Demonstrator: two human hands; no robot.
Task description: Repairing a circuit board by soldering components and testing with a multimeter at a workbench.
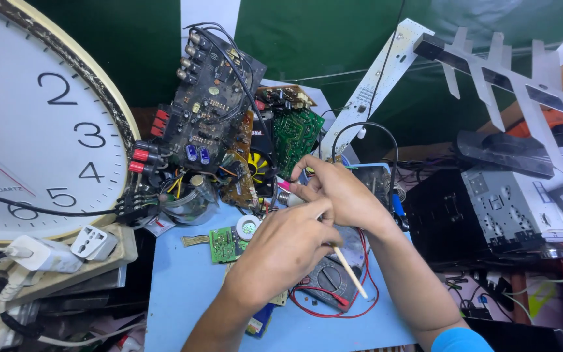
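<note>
While both hands meet over the middle of the blue surface [184, 287], the left hand [285, 251] has its grip pressed together around a thin pale stick [350, 272], which pokes out below the fist and slants down to the right. The right hand [340, 192] sits just above and touches the left; its fingertips are pinching a small silvery part [292, 199] (too small to tell what it is).

Just left of the hands a small green circuit board [224, 244] lies flat on the surface, with a round white-rimmed piece [247, 227] at its upper right corner. Under the wrists sits a dark multimeter [326, 281] with red leads [366, 296] looped around it.

Behind, a large dark circuit board [213, 111] stands tilted, red terminals along its left edge, and a green board [296, 133] leans beside it. A big white wall clock [34, 124] with a gold rim fills the left side; white plug adapters [66, 248] rest below it. On the right, a black and grey chassis [490, 212] is well apart from the hands, with a slatted metal antenna [509, 72] above.
</note>
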